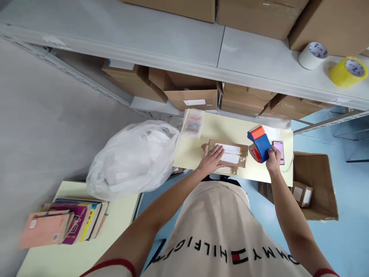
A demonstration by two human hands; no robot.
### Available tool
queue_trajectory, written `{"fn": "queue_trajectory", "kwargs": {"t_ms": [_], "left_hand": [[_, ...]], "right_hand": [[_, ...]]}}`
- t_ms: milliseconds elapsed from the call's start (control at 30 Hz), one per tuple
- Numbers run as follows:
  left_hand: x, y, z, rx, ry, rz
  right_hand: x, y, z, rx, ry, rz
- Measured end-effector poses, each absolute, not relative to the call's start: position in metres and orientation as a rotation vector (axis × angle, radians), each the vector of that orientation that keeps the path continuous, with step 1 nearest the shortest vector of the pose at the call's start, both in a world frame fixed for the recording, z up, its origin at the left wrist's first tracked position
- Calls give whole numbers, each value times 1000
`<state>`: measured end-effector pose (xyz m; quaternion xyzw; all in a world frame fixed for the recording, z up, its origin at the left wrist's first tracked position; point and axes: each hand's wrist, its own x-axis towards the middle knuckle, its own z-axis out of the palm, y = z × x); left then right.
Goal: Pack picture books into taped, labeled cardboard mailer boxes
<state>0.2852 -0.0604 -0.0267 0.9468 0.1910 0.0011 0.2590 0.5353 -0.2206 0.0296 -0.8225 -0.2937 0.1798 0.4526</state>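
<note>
My left hand [211,159] lies with its fingers spread on a small brown cardboard parcel [243,156]. White labels and shiny clear tape show on the parcel's top. Over the table to the right, my right hand [273,158] grips the handle of a blue and orange tape dispenser [261,143]. A roll of tape is visible on the dispenser's lower left side. Just right of that hand, a phone [278,151] with a lit pink screen rests on the table. The parcel's near edge sits close to the table's front, by my body.
A large white plastic bag [132,157] bulges left of the pale table [198,152]. Books [75,221] lie on another table at lower left. An open carton [317,184] holding parcels stands on the floor at right. Tape rolls [313,55] and boxes occupy the shelf [178,38] ahead.
</note>
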Motion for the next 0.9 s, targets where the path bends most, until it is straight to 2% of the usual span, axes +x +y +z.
{"fn": "queue_trajectory", "kwargs": {"t_ms": [200,367,500,667,900], "left_hand": [[281,-61,-22,2539,475,6],[276,-63,-8,2332,622,235],[291,-61,5,1839,897,465],[316,-47,18,1378,846,192],[314,-39,24,1669,891,148]], "right_hand": [[514,-175,43,-1924,-996,845],[521,-173,34,-1897,-1038,914],[524,-179,30,-1845,-1034,961],[521,-181,27,-1826,-1031,954],[517,-180,36,-1908,-1169,906]]}}
